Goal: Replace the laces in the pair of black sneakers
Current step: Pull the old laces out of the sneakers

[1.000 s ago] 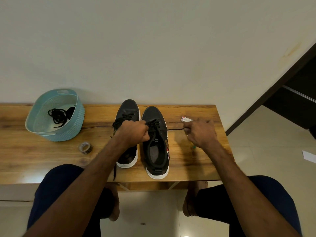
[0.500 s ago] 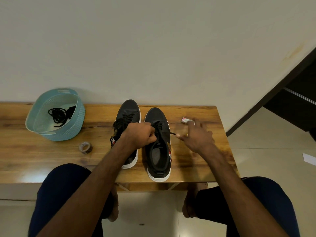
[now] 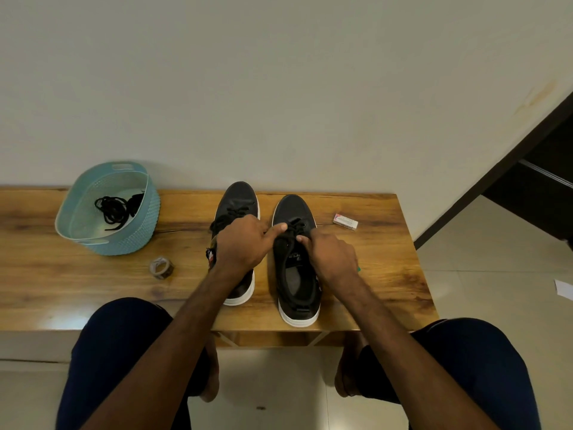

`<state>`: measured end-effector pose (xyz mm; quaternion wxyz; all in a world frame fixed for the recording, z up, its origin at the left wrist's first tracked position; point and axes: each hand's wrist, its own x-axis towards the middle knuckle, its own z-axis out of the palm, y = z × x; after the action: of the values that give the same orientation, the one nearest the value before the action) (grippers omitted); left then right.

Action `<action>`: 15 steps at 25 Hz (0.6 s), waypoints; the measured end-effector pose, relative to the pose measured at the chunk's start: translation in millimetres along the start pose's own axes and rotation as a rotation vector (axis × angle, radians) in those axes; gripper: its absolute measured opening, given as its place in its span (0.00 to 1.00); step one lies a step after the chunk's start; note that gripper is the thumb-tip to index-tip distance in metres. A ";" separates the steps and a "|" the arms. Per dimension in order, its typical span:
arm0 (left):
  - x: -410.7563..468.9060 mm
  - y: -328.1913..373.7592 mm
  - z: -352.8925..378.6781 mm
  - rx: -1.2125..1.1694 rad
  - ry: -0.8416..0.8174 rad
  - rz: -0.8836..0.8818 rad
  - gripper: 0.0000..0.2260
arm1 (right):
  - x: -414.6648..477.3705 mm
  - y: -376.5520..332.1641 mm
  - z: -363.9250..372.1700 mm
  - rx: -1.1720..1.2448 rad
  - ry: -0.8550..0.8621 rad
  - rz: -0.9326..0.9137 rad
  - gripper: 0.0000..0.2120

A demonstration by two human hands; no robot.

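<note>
Two sneakers [image 3: 296, 259] on the desk [image 3: 372, 268]; left hand [image 3: 240, 246] and right hand [image 3: 333, 259], no longer apart, pinch one lace [image 3: 294, 229].

2 black sneakers [image 3: 296, 274] with white soles stood side by side, toes pointing away, near the bench's [image 3: 387, 274] front edge; spare black laces [image 3: 113, 209] lay coiled in the basket [image 3: 136, 237].

A wooden bench against a pale wall, carrying shoes and small items.

The wooden bench [image 3: 372, 274] bore two black sneakers side by side with toes toward the wall: the left sneaker [image 3: 238, 200] and the right sneaker [image 3: 294, 283], slightly apart. At the far left end sat a light blue basket [image 3: 130, 240], and just in front of it lay a roll of tape [image 3: 161, 267]. A small white box [image 3: 345, 221] rested near the right sneaker's toe, toward the right end.
</note>
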<state>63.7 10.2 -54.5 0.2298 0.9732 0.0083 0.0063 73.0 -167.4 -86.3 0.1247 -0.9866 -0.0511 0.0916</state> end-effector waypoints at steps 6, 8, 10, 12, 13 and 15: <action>0.3 -9.6 -18.0 0.402 0.079 -0.160 0.16 | 3.5 11.5 7.7 0.363 -0.011 0.090 0.19; -0.7 -3.8 -12.7 0.560 0.109 -0.169 0.16 | 2.3 11.5 9.9 0.447 0.015 0.082 0.20; 1.4 12.4 -2.4 0.508 0.188 -0.024 0.19 | 0.6 11.6 10.9 0.500 0.054 0.071 0.22; 3.6 34.9 17.3 0.376 0.137 0.195 0.17 | -1.6 11.5 10.6 0.528 0.084 0.039 0.23; 4.8 44.4 29.4 0.376 0.068 0.258 0.15 | -1.8 12.6 11.8 0.525 0.088 0.013 0.22; 10.9 50.2 44.5 0.426 -0.072 0.292 0.14 | 0.0 16.4 13.3 0.508 0.068 -0.004 0.18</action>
<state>76.0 -54.4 -71.7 0.0165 0.9901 -0.1393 0.0028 71.8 -180.1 -103.2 0.3702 -0.9261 -0.0240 0.0680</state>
